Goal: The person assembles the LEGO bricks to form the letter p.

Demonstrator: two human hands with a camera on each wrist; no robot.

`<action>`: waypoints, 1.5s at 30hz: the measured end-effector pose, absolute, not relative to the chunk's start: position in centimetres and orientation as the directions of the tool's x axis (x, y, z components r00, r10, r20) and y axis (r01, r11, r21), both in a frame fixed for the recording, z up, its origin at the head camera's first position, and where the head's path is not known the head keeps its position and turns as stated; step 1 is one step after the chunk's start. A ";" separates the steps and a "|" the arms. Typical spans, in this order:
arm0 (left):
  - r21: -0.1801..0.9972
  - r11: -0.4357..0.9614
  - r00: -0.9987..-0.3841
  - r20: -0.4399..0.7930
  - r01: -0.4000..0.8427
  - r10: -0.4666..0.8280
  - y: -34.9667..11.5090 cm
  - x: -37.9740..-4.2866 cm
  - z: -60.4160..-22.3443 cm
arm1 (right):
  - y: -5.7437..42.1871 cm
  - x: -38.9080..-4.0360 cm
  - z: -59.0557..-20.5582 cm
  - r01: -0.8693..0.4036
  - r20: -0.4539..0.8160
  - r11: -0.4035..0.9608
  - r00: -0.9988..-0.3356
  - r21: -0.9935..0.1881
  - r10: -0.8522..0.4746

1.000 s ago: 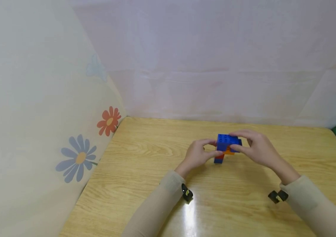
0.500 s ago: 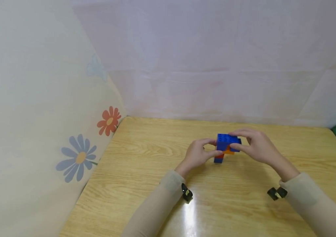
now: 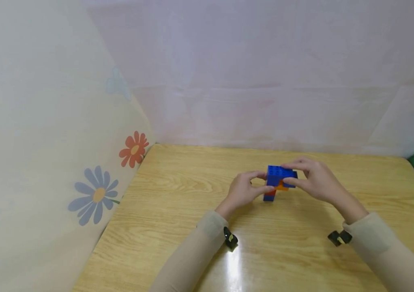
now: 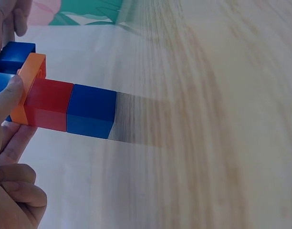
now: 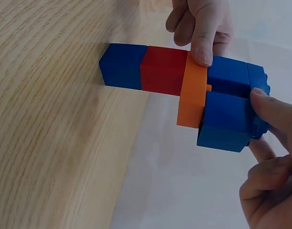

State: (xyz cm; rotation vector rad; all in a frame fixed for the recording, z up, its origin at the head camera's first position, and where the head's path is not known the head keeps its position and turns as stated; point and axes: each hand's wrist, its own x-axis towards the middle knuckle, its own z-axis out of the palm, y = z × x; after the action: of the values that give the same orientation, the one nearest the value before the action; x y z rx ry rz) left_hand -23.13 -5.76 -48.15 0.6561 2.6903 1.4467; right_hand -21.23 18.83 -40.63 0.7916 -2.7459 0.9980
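Observation:
A small tower of toy building bricks stands on the wooden table. At its foot is a blue brick (image 4: 91, 110), then a red brick (image 5: 162, 71). An orange flat brick (image 5: 191, 100) lies across the red one and juts out to the right. Above it sit two blue bricks side by side, one at the overhang (image 5: 227, 112), capped by a studded blue brick (image 3: 274, 170). My left hand (image 3: 242, 189) pinches the tower around the orange layer, thumb in front. With thumb and fingers my right hand (image 3: 319, 181) grips the blue top at its right end.
The wooden table (image 3: 177, 194) extends all around the tower, with a pale curtain (image 3: 228, 81) behind it. At the left rises a white wall covering (image 3: 39, 121) with printed flowers. Dark wrist cameras (image 3: 230, 238) hang at both sleeves.
My right hand and wrist have shifted very slightly, exposing more of the top studs than one second ago. The left hand and the tower stay in place.

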 end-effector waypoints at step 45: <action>0.837 0.450 -0.909 0.123 0.311 0.399 -6.9 -20.4 -48.5 | 19.9 -21.2 -44.7 -0.159 0.124 0.384 -0.986 -0.910 -0.115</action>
State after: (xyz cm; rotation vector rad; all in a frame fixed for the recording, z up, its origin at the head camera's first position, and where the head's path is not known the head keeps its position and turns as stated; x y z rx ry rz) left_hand -20.41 -6.92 -48.55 0.6373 2.5956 1.4692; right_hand -21.19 19.88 -44.74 0.2560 -2.5790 1.7029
